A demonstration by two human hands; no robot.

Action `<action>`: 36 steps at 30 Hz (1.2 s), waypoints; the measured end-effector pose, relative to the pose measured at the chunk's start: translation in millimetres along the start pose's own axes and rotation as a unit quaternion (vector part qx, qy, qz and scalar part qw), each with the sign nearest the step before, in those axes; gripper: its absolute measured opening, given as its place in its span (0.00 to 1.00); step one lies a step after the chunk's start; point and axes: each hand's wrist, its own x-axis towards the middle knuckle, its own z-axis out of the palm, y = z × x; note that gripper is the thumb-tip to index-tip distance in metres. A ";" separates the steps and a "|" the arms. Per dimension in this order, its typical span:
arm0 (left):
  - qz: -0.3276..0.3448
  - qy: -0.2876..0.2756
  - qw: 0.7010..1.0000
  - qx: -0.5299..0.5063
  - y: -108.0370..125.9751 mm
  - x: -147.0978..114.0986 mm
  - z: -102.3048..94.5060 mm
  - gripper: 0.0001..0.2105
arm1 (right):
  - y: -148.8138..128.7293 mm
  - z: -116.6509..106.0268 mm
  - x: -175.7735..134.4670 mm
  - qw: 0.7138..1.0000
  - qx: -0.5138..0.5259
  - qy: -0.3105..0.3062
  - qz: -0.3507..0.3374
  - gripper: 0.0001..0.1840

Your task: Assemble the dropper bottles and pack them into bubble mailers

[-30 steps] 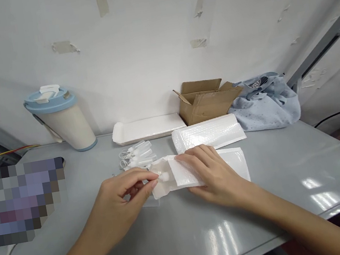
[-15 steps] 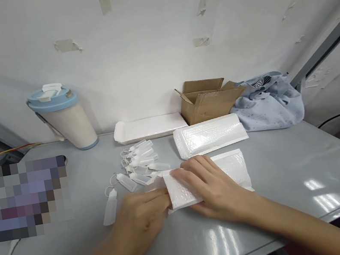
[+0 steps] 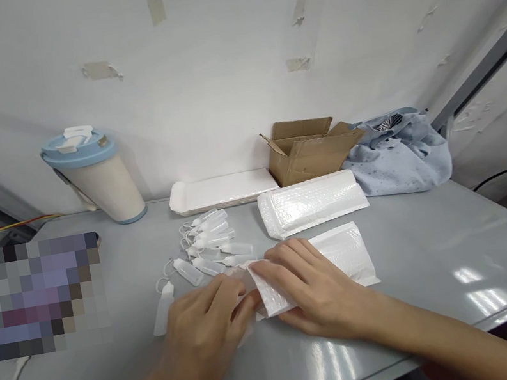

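Observation:
A white bubble mailer (image 3: 345,256) lies slantwise on the grey table, its flap end toward the left. My right hand (image 3: 316,290) is closed around its left part, fingers on top and thumb underneath. At the flap end, my left hand (image 3: 208,327) has its fingers curled and pinches the flap (image 3: 243,273); a thin translucent edge shows beneath the thumb. What the curled fingers cover is hidden. Just beyond my left hand lie several small translucent squeeze bottles (image 3: 213,239) with looped caps. One more bottle (image 3: 164,312) rests left of that hand.
Behind the held mailer lies another bubble mailer (image 3: 316,201). A stack of white mailers (image 3: 228,187), an open cardboard box (image 3: 311,157) and light blue cloth (image 3: 399,159) line the wall. A tumbler (image 3: 104,182) stands back left, near a pixelated area (image 3: 33,298).
My left hand has turned and drawn slightly back, its fingers now curled at the flap instead of reaching into the mailer's end. The mailer's left end has tilted and shifted slightly toward me.

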 end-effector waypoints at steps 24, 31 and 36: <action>-0.339 -0.220 0.855 -0.324 6.5 19.3 -3.7 0.07 | -8.8 4.4 -2.6 0.995 0.010 0.023 -0.101 0.25; -0.451 -0.163 0.775 -0.412 -1.0 27.3 -9.9 0.05 | -8.6 3.2 -1.4 0.982 -0.159 0.071 -0.074 0.22; -0.472 -0.115 0.659 -0.574 -9.3 32.1 -14.9 0.14 | -5.2 5.1 -3.1 0.978 -0.187 0.072 -0.057 0.21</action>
